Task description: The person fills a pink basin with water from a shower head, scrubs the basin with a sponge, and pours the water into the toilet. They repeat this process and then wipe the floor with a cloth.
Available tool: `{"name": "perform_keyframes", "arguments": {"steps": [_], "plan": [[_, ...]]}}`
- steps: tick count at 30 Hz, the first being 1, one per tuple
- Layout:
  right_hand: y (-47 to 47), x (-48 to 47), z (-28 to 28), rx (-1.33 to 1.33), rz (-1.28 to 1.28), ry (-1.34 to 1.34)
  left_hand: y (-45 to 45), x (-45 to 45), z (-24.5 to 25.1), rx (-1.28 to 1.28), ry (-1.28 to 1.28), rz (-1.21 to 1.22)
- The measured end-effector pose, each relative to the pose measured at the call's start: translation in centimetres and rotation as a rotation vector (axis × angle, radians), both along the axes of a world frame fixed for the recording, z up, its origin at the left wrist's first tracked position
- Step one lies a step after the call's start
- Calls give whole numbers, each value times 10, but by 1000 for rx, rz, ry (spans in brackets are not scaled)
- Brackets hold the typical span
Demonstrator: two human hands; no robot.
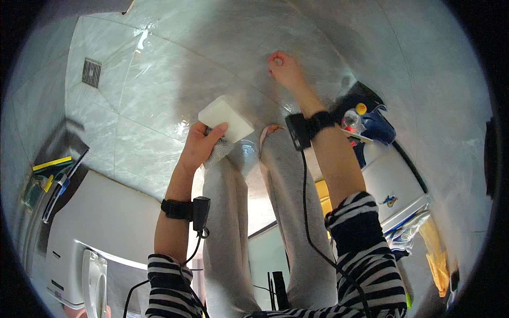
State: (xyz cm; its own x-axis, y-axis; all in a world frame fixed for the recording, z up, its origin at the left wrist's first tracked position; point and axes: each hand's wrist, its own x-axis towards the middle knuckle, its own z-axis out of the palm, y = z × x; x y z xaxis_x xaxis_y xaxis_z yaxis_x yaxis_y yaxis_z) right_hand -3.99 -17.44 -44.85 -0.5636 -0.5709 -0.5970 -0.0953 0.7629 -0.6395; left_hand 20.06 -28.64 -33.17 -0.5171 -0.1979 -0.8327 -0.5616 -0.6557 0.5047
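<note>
A pale, block-shaped sponge (226, 118) is gripped in my left hand (202, 145), with the thumb on its top face. A grey mesh cloth (218, 153) hangs from the same hand, below the sponge. My right hand (285, 70) is farther forward and to the right, over the grey marbled tile floor (159, 79). Its fingers curl towards the thumb; whether something small is between them cannot be told.
A metal floor drain (92, 72) lies at the upper left. White appliances stand on both sides, the left one (107, 210) near squeegee-like tools (59, 179). Dark blue cloth (377, 125) and a clear container (352, 120) top the right one. Shiny wet-looking patches mark the floor.
</note>
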Motion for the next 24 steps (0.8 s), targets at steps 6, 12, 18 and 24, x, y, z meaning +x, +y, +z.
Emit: {"name": "perform_keyframes", "arguments": {"steps": [6, 12, 18, 24], "plan": [[131, 31, 99, -327, -587, -469, 15, 8, 23, -11, -36, 7], [237, -10, 148, 202, -487, 216, 33, 10, 44, -33, -93, 3], [197, -60, 128, 599, 90, 452, 45, 11, 55, -58, -7, -17], [196, -89, 153, 768, 256, 439, 44, 23, 86, -60, -57, 10]]}}
